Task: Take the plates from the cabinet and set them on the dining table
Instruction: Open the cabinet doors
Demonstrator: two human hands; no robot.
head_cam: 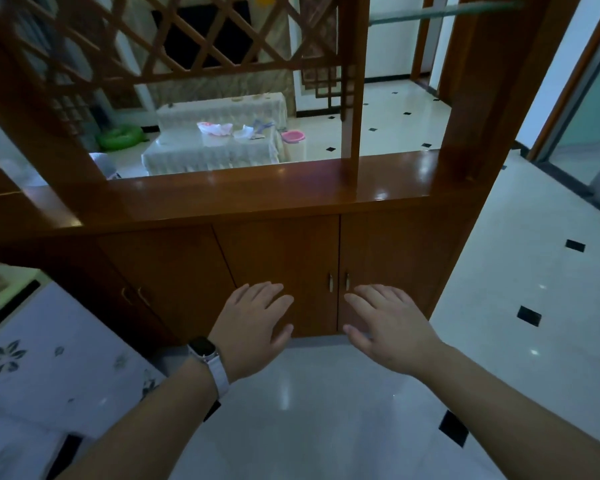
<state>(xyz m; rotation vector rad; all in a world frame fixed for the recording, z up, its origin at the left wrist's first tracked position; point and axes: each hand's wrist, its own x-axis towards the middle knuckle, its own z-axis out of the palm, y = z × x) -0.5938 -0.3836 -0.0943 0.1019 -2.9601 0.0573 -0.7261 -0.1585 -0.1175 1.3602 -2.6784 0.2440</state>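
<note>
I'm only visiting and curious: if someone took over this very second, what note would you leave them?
Left hand open, empty. Right hand open, empty.
Both are held out before the cabinet doors, which are shut; neither grips the handles.
No plates in view.
Done: nothing.
Left: open the doors, take the plates out, set them on the dining table, perhaps the flower-clothed surface at left.

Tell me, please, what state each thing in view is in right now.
Left hand, open, fingers spread, holding nothing.
Right hand, open, fingers spread, holding nothing.
Middle cabinet door, closed.
Right cabinet door, closed.
Left cabinet doors, closed.
Watch, strapped on the left wrist.
Plates, not in view.
</note>
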